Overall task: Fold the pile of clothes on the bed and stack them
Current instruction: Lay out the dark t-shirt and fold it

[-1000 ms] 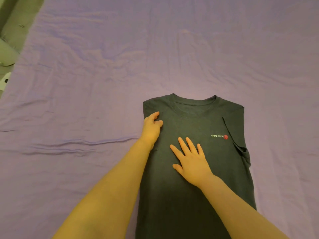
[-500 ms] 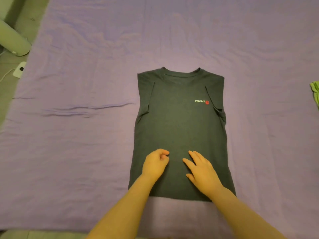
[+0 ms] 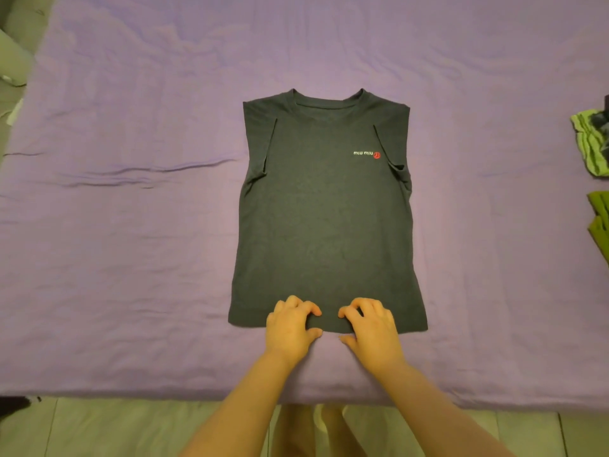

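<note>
A dark shirt (image 3: 324, 219) is lying flat on the purple sheet (image 3: 131, 242) of the bed, front side up, collar pointing away from the person and hem nearest the bed's edge. Its fabric is looking soft and matte, a smooth knit with hardly a wrinkle. Both sleeves are lying folded inward over the chest, leaving the outline a tall, nearly straight-sided rectangle that is flaring slightly toward the hem. A ribbed round neckline is curving across the top, and a small white wordmark with a red dot (image 3: 367, 154) is sitting on the chest toward the right side. The sheet is thin and crumpled, with long shallow creases running across it to the left of the shirt.

The left hand (image 3: 291, 324) and right hand (image 3: 372, 324) are resting side by side at the middle of the hem, knuckles up and wrists bent down from forearms reaching in from below. Each is pinching the hem, fingers curled on top of the cloth and thumb tucking under the edge against the sheet.

At the far right edge, well apart from the shirt, crumpled green clothes (image 3: 590, 143) are lying in loose folds. Pale tiled floor (image 3: 131, 427) is showing below the bed.
</note>
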### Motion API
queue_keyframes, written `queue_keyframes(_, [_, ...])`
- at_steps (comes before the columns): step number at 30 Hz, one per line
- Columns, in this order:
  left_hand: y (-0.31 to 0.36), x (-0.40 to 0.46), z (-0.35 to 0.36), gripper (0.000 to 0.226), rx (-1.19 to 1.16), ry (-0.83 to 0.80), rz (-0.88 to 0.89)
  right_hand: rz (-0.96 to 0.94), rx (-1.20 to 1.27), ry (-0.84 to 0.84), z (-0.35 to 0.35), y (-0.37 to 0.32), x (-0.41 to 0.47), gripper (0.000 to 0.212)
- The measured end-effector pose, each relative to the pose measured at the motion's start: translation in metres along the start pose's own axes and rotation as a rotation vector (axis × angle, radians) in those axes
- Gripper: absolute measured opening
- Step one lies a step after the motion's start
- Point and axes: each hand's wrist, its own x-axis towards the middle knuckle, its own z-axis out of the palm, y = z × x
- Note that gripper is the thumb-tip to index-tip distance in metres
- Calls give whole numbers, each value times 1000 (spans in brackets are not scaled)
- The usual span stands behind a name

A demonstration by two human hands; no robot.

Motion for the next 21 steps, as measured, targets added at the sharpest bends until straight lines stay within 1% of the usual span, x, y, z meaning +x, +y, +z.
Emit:
queue_keyframes(2, [-1, 3, 2, 32, 5, 22, 0, 2, 9, 16, -1, 0, 6, 28])
queue_keyframes(5, [-2, 8, 0, 32, 12, 16, 4, -21, -20, -33, -7, 4, 17, 24])
queue_keyframes(8, [-4, 9, -3, 36, 62, 0, 44, -14, 98, -73, -24, 7, 27, 16])
queue_keyframes(9, [-4, 10, -6, 35, 73, 6, 58, -7, 140, -88, -31, 8, 30, 14])
queue_keyframes(11, [-5, 16, -20, 24, 50, 27, 71, 10, 179, -99, -47, 9, 38, 15])
queue_keyframes(13, [-5, 27, -43, 16, -26, 44, 65, 47, 155, -41, -66, 11, 51, 20])
queue_keyframes(16, [-5, 54, -90, 19, -49, 144, 43, 66, 34, 113, -103, 15, 76, 33])
queue_keyframes(17, [-5, 64, -107, 20, -52, 176, 34, 46, 30, 131, -116, 16, 86, 37])
queue_keyframes(19, [-3, 87, -138, 20, -77, 190, 33, -11, 47, 85, -143, 19, 105, 41])
queue_keyframes(21, [0, 110, -166, 18, -105, 176, 34, -72, -11, 18, -166, 21, 125, 36])
